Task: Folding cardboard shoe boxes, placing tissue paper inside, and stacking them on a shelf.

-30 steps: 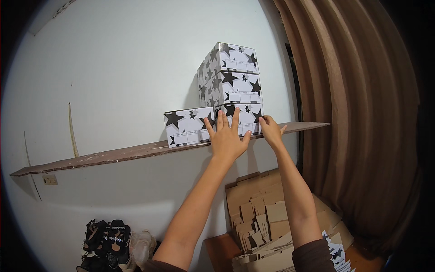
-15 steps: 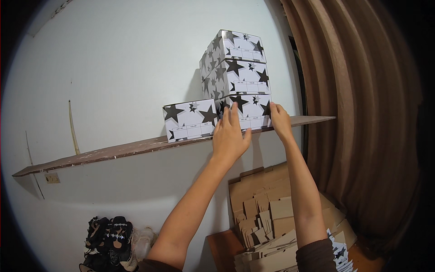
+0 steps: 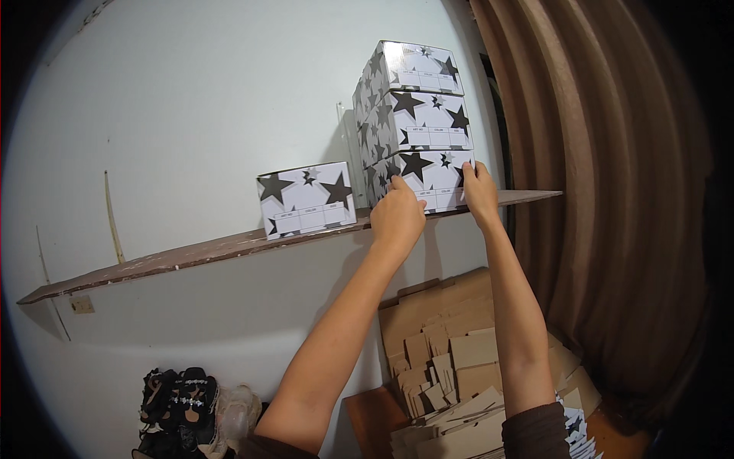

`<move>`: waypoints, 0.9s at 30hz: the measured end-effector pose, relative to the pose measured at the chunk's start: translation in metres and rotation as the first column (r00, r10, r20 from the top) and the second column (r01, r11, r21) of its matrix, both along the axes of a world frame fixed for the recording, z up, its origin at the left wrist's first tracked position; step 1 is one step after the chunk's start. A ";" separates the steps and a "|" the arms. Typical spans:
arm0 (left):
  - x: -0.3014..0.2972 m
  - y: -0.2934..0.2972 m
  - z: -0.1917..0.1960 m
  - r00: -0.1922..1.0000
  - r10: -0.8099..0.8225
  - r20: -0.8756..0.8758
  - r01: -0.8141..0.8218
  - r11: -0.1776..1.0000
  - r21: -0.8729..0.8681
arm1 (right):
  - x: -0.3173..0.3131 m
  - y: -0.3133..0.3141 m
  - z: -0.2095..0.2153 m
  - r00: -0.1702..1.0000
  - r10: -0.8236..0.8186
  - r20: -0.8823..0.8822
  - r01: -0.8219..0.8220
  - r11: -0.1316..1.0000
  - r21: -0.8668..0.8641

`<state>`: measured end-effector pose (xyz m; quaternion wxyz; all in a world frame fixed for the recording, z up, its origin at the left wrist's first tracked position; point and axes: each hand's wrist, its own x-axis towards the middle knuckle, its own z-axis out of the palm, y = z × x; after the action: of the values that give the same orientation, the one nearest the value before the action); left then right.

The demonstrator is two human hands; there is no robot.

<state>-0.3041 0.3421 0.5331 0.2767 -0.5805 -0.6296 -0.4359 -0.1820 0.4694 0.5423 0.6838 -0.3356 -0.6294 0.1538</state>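
Note:
Three white cardboard boxes printed with grey and black stars are stacked on a narrow wooden shelf (image 3: 191, 255). My left hand (image 3: 397, 216) is closed at the left front edge of the bottom box (image 3: 432, 180), its fingers bent along that side. At the opposite edge, my right hand (image 3: 480, 197) grips the same box. The middle box (image 3: 432, 122) and the top box (image 3: 422, 67) rest squarely above it, touched by neither hand. A single matching box (image 3: 306, 200) stands to the left, with a gap between it and the stack.
Below the shelf lie flattened brown cardboard pieces (image 3: 474, 352) on a reddish-brown surface (image 3: 372, 413). Black sandals (image 3: 191, 402) hang or sit at the lower left. A brown curtain (image 3: 589, 191) drapes down the right side. A wall socket (image 3: 82, 304) is under the shelf's left end.
The stack has slid right along the shelf, and a gap has opened beside the single box. My left hand's fingers, spread before, have closed at the bottom box's edge.

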 end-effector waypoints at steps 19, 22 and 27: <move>-0.023 0.076 0.025 0.979 -0.089 0.183 0.112 0.987 -0.117 | -0.003 0.058 -0.010 0.966 -0.135 0.218 0.080 0.966 0.245; -0.020 0.076 0.026 0.980 -0.088 0.178 0.108 0.988 -0.110 | 0.001 0.061 -0.010 0.971 -0.121 0.205 0.072 0.970 0.231; -0.020 0.080 0.026 0.984 -0.080 0.157 0.099 0.988 -0.117 | 0.001 0.069 -0.009 0.945 -0.208 0.252 0.156 0.965 0.211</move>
<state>-0.3243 0.4222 0.5587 0.1713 -0.5895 -0.6482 -0.4506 -0.1814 0.5384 0.5332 0.6307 -0.3443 -0.6952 -0.0178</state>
